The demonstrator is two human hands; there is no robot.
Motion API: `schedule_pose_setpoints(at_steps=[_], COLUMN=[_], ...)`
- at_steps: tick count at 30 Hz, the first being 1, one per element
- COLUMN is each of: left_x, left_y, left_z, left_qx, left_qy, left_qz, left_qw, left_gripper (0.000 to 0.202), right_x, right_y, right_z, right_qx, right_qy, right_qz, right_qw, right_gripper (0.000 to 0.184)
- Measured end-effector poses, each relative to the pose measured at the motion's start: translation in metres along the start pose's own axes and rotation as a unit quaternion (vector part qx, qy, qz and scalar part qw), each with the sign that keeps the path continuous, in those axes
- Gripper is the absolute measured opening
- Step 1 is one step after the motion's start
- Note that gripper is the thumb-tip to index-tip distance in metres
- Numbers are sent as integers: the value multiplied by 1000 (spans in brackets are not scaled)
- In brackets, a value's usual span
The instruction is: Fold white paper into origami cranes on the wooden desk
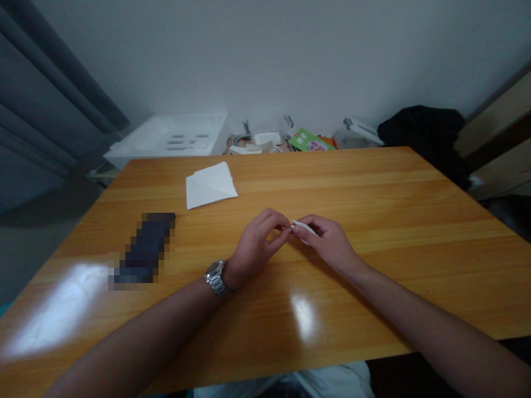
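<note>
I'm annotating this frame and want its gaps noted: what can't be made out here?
All in the head view:
White piece in the right hand: full shape, partly hidden by that hand.
Left hand: whether it also grips the piece, too small to tell.
Dark object: details, masked by pixelation.
Wristwatch: time, too small and blurred.
Green booklet: wording, too small.
Pale clothing: extent, cut off by the bottom edge.

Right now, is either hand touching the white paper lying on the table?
No, that white paper lies beyond and apart from the left hand and right hand.
</note>
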State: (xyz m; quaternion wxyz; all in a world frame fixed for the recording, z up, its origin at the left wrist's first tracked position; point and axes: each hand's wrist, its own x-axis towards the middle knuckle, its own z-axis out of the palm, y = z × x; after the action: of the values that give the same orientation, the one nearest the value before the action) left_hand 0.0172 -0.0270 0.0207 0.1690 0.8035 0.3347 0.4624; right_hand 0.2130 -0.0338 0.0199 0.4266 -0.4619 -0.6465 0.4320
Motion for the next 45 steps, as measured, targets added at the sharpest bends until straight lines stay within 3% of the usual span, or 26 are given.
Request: schedule_pose_setpoints(at_steps=[19, 27, 36, 45], left_x=[-3, -2, -4, 1], left_y=[4, 7, 6, 7], left_z=[4, 5, 11, 10], left_qx=[-32, -68, -163, -212], left_qy=[45, 51, 39, 26], left_qz=[13, -66, -181, -216], left_qw=[998, 994, 969, 953], left_gripper=[5, 6, 16, 16], right_x=[-3, -2, -2, -2], right_y=[-1, -3, -2, -3], right_z=[6, 6, 6, 5], right_qx=[93, 103, 83, 88], right_qy=[47, 57, 51, 42], right_qz=[5, 8, -3, -10], right_qw=[995, 993, 995, 995], right_gripper=[22, 22, 25, 22])
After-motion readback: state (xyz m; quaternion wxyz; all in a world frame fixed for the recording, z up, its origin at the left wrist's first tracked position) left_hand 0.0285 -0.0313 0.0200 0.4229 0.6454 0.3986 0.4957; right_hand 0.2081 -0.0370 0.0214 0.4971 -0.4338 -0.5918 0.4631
